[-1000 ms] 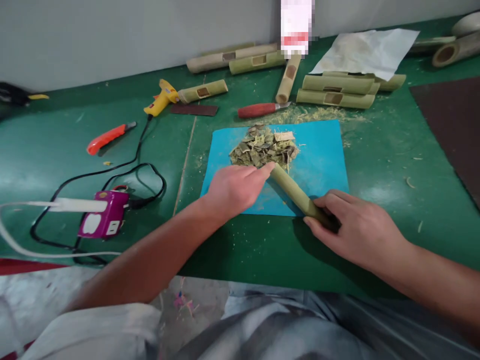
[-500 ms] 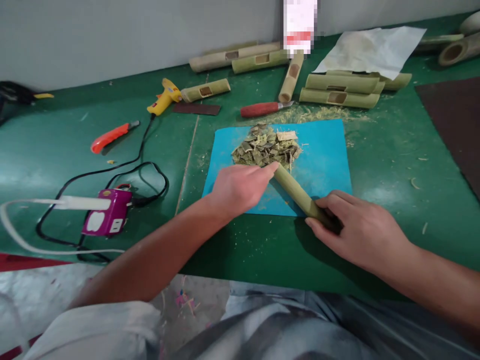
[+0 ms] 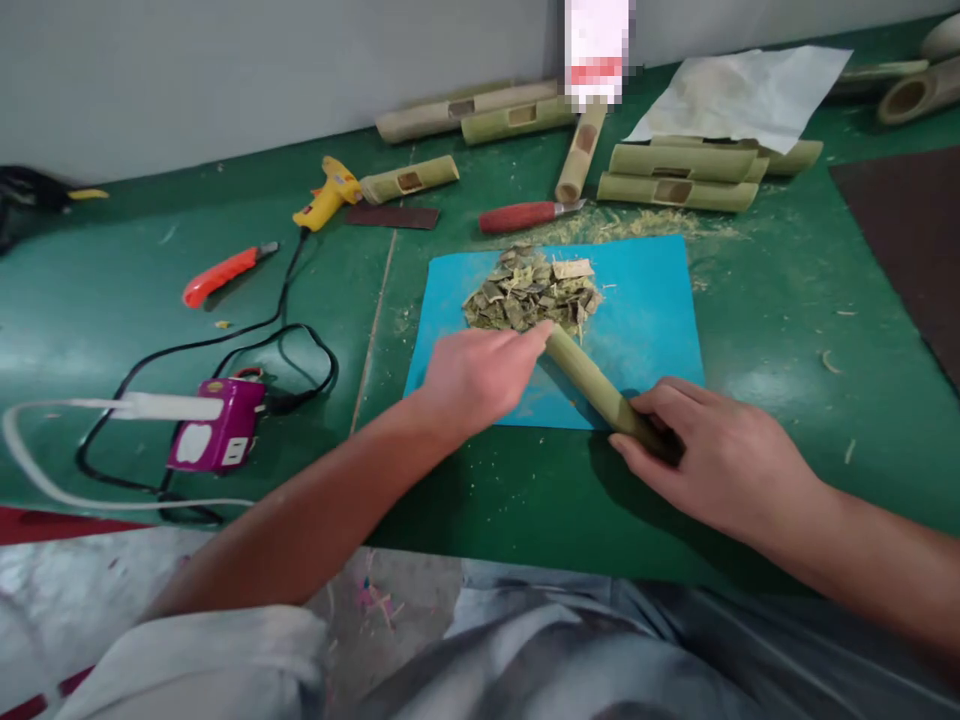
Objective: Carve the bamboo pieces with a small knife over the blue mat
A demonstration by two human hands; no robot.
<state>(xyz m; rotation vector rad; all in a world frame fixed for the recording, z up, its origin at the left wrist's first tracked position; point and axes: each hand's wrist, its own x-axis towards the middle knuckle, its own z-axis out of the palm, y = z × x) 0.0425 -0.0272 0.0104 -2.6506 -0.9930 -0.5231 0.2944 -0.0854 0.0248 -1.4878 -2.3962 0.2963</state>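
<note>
A green bamboo tube (image 3: 589,378) slants across the lower part of a blue sheet (image 3: 649,300), held at both ends. My left hand (image 3: 480,375) is closed at its far end, with a fingertip pressed on the rim; the other fingers are curled out of sight underneath. Around the near end, my right hand (image 3: 712,455) is wrapped, with thumb and fingers on either side. Just beyond my left hand, a heap of bamboo chips and shavings (image 3: 529,290) lies on the blue sheet.
A red-handled knife (image 3: 517,217) lies behind the sheet. Cut bamboo tubes (image 3: 679,192) are stacked farther back, some under white paper (image 3: 739,95). To the left are an orange utility knife (image 3: 221,277), a yellow glue gun (image 3: 326,195) and a purple power adapter (image 3: 214,425) with looping cords.
</note>
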